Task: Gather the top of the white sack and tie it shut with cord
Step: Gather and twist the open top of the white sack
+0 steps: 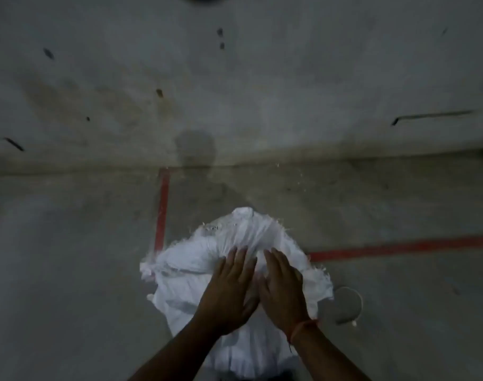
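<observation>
White sack (196,259) sits on the grey floor (70,270), close in front of the person, and it is the landmark for everything else. Only one view shows it, from the head camera, and the picture is dim and a bit blurry.

Both hands lie on top of the sack, side by side. The left hand (229,292) is flat with straight fingers pressing the cloth. The right hand (283,287) is flat too, just beside it — neither hand is gripping anything. A thin red thread (303,327) goes round the right wrist.

The sack's top edge is frayed and spread wide, not bunched yet. A red line (162,213) on the floor runs away behind the sack, and another red line (399,247) runs off to its right. A round grey dish-like thing (347,303) sits just beside the sack on the right. Beyond the sack stands a grey wall (235,78).

No cord can be seen anywhere. So this looks like the very start — patting the top down before gathering it. Next, the fingers likely need to curl and pull the loose cloth together into one neck, then a cord must be found.
</observation>
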{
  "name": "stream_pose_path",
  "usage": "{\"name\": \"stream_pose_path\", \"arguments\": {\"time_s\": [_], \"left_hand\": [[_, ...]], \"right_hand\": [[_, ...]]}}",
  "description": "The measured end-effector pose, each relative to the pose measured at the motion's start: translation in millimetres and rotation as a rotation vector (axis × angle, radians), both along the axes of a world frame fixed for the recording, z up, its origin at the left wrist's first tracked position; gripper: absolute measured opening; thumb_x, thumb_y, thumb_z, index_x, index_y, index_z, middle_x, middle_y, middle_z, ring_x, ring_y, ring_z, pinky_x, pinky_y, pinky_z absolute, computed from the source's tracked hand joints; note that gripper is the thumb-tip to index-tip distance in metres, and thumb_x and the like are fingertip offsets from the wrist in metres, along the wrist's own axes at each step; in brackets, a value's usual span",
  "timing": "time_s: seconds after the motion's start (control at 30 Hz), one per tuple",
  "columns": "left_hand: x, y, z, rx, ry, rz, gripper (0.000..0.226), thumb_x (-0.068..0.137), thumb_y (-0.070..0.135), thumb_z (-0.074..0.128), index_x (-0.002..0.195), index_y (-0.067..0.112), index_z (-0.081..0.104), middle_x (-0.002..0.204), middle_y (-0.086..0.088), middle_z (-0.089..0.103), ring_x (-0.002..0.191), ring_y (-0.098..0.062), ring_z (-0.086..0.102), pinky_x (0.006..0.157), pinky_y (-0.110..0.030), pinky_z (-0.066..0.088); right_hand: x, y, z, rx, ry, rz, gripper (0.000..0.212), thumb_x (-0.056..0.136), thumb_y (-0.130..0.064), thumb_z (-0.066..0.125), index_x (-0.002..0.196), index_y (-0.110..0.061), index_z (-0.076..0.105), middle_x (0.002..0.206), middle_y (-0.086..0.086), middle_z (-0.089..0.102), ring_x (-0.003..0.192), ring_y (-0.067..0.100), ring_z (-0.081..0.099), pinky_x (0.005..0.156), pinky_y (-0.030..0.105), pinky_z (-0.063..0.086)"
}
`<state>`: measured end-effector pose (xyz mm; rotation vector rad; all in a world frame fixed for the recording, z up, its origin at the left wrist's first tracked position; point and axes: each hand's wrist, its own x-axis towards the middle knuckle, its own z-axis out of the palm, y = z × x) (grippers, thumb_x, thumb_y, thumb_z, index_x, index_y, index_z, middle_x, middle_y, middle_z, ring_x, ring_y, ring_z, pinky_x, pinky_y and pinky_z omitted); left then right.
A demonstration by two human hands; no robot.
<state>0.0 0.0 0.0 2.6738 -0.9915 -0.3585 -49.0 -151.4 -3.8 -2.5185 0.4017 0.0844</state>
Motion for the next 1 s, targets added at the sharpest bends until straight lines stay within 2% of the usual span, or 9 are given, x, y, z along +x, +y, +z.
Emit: {"name": "stream_pose_path", "arguments": {"time_s": [0.1, 0.2, 0.27, 0.37, 0.53, 0.63, 0.73, 0.87, 1.0], "left_hand": [[-10, -2, -77, 0.108, -0.013, -0.034, 0.073, 0.098, 0.053, 0.031, 0.159, 0.014, 0.021, 0.168, -0.013, 0.015, 0.156, -0.032, 0.006, 0.124, -0.055, 0.019], [-17, -7, -132, 0.114, -0.031, -0.006, 0.07, 0.097, 0.048, 0.038, 0.156, 0.014, 0.03, 0.163, -0.013, 0.03, 0.152, -0.033, 0.026, 0.122, -0.053, 0.024], [-18, -10, -153, 0.126, -0.091, 0.0, 0.067, 0.094, 0.044, 0.044, 0.153, 0.013, 0.036, 0.159, -0.013, 0.039, 0.148, -0.034, 0.034, 0.121, -0.053, 0.027], [-19, -13, -163, 0.153, -0.138, 0.019, 0.065, 0.092, 0.04, 0.04, 0.15, 0.012, 0.039, 0.155, -0.015, 0.043, 0.146, -0.036, 0.036, 0.12, -0.054, 0.028], [-42, -12, -140, 0.171, -0.178, 0.019, 0.059, 0.099, 0.034, 0.038, 0.154, 0.012, 0.033, 0.163, -0.013, 0.031, 0.153, -0.031, 0.024, 0.123, -0.049, 0.022], [-70, -8, -108, 0.152, -0.218, 0.042, 0.052, 0.099, 0.033, 0.044, 0.148, 0.015, 0.041, 0.157, -0.008, 0.042, 0.146, -0.027, 0.038, 0.119, -0.044, 0.029], [-106, -1, -81, 0.126, -0.267, 0.086, 0.05, 0.097, 0.032, 0.045, 0.145, 0.019, 0.041, 0.151, -0.003, 0.047, 0.14, -0.022, 0.044, 0.115, -0.043, 0.035], [-155, 2, -45, 0.125, -0.311, 0.094, 0.062, 0.095, 0.033, 0.054, 0.152, 0.019, 0.033, 0.159, -0.003, 0.039, 0.148, -0.022, 0.034, 0.121, -0.048, 0.026], [-179, -1, -15, 0.086, -0.382, 0.096, 0.055, 0.094, 0.032, 0.054, 0.145, 0.018, 0.04, 0.149, -0.001, 0.051, 0.139, -0.021, 0.047, 0.119, -0.052, 0.026]], "right_hand": [[-11, 10, -70, -0.07, 0.052, 0.045, 0.067, 0.091, -0.046, 0.021, 0.149, -0.02, 0.042, 0.158, 0.001, 0.04, 0.149, 0.016, 0.03, 0.119, 0.038, 0.023], [-22, 15, -122, -0.108, 0.023, 0.083, 0.053, 0.091, -0.037, 0.037, 0.136, -0.017, 0.057, 0.144, 0.004, 0.058, 0.138, 0.02, 0.05, 0.109, 0.035, 0.026], [-24, 14, -143, -0.123, -0.015, 0.079, 0.05, 0.089, -0.034, 0.041, 0.133, -0.017, 0.059, 0.14, 0.005, 0.061, 0.134, 0.022, 0.054, 0.106, 0.036, 0.026], [-30, 11, -160, -0.133, -0.067, 0.078, 0.052, 0.086, -0.031, 0.043, 0.134, -0.017, 0.058, 0.14, 0.005, 0.061, 0.133, 0.022, 0.054, 0.106, 0.036, 0.026], [-60, 6, -146, -0.142, -0.144, 0.145, 0.058, 0.088, -0.037, 0.042, 0.143, -0.021, 0.051, 0.148, 0.001, 0.053, 0.142, 0.017, 0.043, 0.112, 0.036, 0.023], [-89, 0, -115, -0.141, -0.17, 0.171, 0.062, 0.092, -0.045, 0.031, 0.149, -0.023, 0.041, 0.156, -0.002, 0.043, 0.147, 0.015, 0.034, 0.117, 0.037, 0.021], [-134, -8, -79, -0.112, -0.187, 0.186, 0.074, 0.084, -0.051, 0.02, 0.152, -0.024, 0.035, 0.157, -0.003, 0.04, 0.147, 0.015, 0.032, 0.116, 0.04, 0.025], [-189, -29, -45, -0.075, -0.199, 0.098, 0.061, 0.089, -0.031, 0.049, 0.148, -0.019, 0.04, 0.152, 0.002, 0.044, 0.142, 0.021, 0.039, 0.116, 0.042, 0.031], [-220, -47, -37, 0.0, -0.243, -0.041, 0.058, 0.083, -0.028, 0.053, 0.139, -0.014, 0.052, 0.139, 0.011, 0.056, 0.128, 0.031, 0.053, 0.107, 0.045, 0.044]]}}
